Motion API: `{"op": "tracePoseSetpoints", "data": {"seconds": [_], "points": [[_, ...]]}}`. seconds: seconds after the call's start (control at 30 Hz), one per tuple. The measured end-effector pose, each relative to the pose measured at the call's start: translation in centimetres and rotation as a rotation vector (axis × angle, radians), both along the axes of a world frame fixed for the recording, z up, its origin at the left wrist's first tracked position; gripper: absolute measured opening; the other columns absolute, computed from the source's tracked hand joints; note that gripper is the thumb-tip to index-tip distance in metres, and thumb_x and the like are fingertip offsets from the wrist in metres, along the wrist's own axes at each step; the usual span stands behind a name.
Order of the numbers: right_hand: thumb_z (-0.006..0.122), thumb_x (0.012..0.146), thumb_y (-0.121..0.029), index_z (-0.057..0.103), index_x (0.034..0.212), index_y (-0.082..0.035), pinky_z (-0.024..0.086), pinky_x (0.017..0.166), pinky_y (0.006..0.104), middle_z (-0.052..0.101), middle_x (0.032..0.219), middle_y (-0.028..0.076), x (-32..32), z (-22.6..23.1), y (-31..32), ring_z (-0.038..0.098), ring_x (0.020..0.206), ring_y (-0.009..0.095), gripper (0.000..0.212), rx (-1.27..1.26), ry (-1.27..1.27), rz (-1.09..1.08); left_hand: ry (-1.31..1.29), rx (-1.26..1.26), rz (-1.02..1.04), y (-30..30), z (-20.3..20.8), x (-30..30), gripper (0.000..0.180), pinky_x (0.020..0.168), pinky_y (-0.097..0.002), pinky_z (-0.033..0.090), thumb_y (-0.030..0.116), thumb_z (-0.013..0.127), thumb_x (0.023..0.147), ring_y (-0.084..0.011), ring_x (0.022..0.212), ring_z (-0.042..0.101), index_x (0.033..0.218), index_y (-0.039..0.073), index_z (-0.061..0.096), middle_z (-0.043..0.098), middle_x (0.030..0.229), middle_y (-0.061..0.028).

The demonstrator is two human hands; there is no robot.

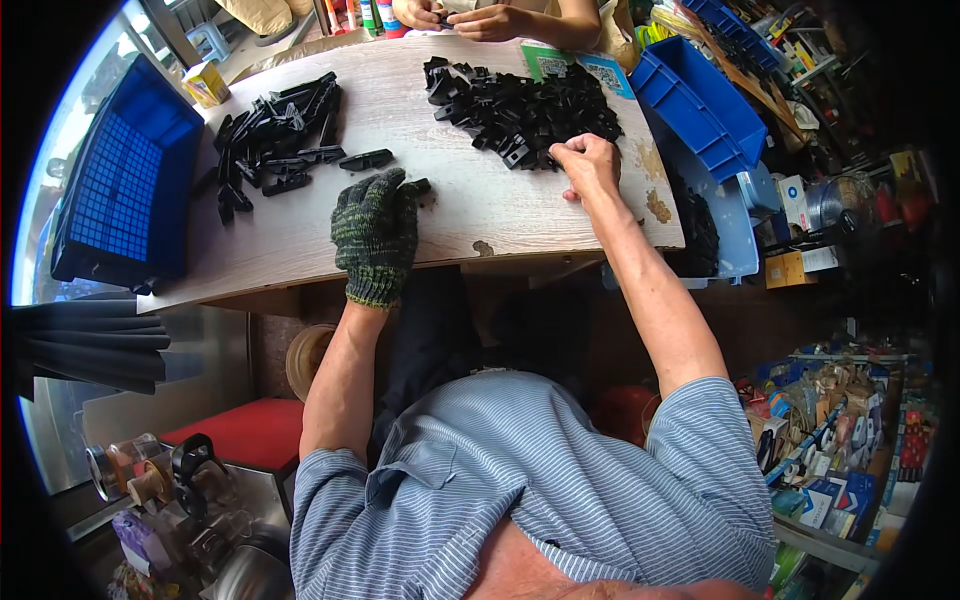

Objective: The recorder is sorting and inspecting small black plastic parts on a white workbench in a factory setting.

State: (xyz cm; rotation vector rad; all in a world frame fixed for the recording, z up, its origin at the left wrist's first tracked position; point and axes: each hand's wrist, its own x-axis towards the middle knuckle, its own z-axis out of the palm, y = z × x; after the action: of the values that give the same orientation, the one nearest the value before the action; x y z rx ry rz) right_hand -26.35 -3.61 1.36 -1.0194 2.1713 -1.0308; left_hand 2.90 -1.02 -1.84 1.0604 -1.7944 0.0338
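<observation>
My left hand point(374, 236) wears a dark green and black knitted glove and is closed around a black plastic part point(421, 186), whose end sticks out past the thumb. Bare, my right hand point(588, 166) pinches at a small black plastic piece point(553, 161) on the near edge of a heap of small black pieces point(510, 112); the fingertips partly hide it. Left of the heap, a pile of longer black parts point(290, 120) lies on the table point(455, 215). One longer part point(366, 160) rests apart, just beyond the glove.
Blue crates stand at the table's left point(125, 190) and right point(700, 105). Beside the right one, a lighter blue bin point(740, 232) holds black parts. A small yellow box point(205, 84) sits at the far left corner. Across the table, another person's hands point(480, 20) hold a small dark piece.
</observation>
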Motion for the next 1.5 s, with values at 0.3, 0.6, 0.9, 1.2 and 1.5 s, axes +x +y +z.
{"op": "tracePoseSetpoints", "data": {"seconds": [0.3,0.6,0.9,1.2,1.5], "points": [[0.073,0.084,-0.02,0.059,0.096,-0.006,0.051,0.04,0.034,0.053,0.067,0.002,-2.0,0.5,1.7,0.043,0.039,0.011,0.023,-0.041,-0.404,-0.005,-0.001,-0.007,0.0,0.0,-0.1,0.2,0.022,0.08,-0.0458,0.05,0.012,0.072,0.082,-0.0354,0.09,0.064,0.103,0.006,0.069,0.07,0.098,-0.0136],[0.074,0.082,-0.017,0.061,0.112,-0.001,0.047,0.038,0.0307,0.056,0.072,0.004,-2.3,-0.3,1.8,0.045,0.04,0.011,0.036,0.069,-0.097,0.193,-0.066,0.016,0.002,0.4,0.4,0.1,0.021,0.082,-0.0445,0.052,0.003,0.068,0.085,-0.037,0.093,0.064,0.106,0.003,0.069,0.07,0.099,-0.0173],[0.07,0.092,-0.019,0.062,0.106,-0.001,0.057,0.044,0.0351,0.054,0.062,0.002,-3.2,-0.4,3.8,0.047,0.039,0.01,0.024,-0.082,-0.434,-0.031,0.249,0.098,-0.15,2.5,0.3,-2.6,0.019,0.089,-0.0361,0.053,-0.002,0.065,0.09,-0.0254,0.098,0.067,0.108,0.0,0.071,0.072,0.102,-0.0141],[0.074,0.089,-0.022,0.06,0.113,0.004,0.046,0.042,0.0267,0.052,0.057,0.0,-0.8,-0.1,7.0,0.047,0.04,0.009,0.038,-0.173,-0.472,0.384,0.621,1.067,-0.641,1.2,2.0,-10.6,0.035,0.071,-0.0293,0.055,0.021,0.061,0.097,-0.0156,0.084,0.068,0.126,0.001,0.063,0.072,0.104,-0.0112],[0.077,0.088,-0.027,0.064,0.106,-0.002,0.058,0.05,0.0329,0.052,0.059,-0.002,0.5,0.1,8.2,0.047,0.041,0.008,0.034,-0.136,-0.662,0.538,0.62,1.355,-0.824,-0.4,2.7,-9.4,0.031,0.051,-0.0227,0.047,0.028,0.066,0.094,-0.0101,0.062,0.062,0.114,0.005,0.068,0.068,0.082,-0.0029]]}}
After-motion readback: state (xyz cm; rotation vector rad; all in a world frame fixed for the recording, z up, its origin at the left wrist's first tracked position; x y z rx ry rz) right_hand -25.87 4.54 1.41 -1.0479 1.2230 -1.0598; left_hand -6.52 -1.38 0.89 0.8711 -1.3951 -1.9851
